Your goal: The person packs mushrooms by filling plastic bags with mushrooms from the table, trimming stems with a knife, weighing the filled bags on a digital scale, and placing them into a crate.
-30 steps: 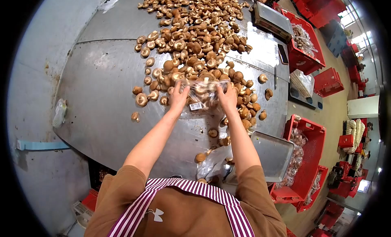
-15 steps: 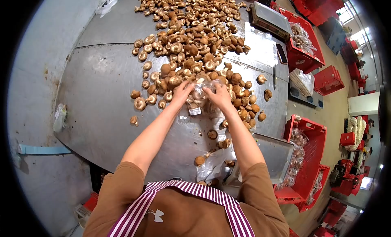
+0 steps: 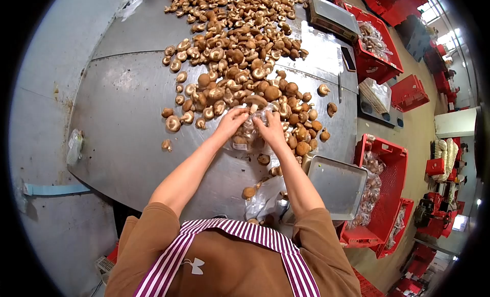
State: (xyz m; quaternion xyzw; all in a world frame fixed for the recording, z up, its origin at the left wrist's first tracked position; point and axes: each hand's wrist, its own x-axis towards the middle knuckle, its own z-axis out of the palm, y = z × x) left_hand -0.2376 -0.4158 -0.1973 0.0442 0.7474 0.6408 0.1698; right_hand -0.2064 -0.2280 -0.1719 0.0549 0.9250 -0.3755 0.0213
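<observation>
A transparent plastic bag [image 3: 244, 135] with mushrooms inside hangs between my two hands, low over the metal table. My left hand [image 3: 231, 122] grips the bag's left edge near its mouth, fingers curled in. On the opposite side, my right hand [image 3: 271, 128] pinches the plastic with thumb and fingers. A large brown mushroom [image 3: 255, 101] with a pale stem sits at the bag's mouth, just above my fingertips; whether it is inside cannot be told. Beyond my hands spreads a big heap of loose shiitake mushrooms [image 3: 240, 57].
Right of the table stand red crates [image 3: 390, 187] holding bagged mushrooms. A scale [image 3: 337, 187] with a metal platform lies by my right forearm, another scale [image 3: 334, 16] at the far right. A phone [image 3: 348, 58] and a pen [image 3: 340, 88] rest near the right edge.
The bag has turned and its white label shows less. A large mushroom with its stem down now shows at the bag's mouth. Both hands keep their hold, and the view has shifted slightly.
</observation>
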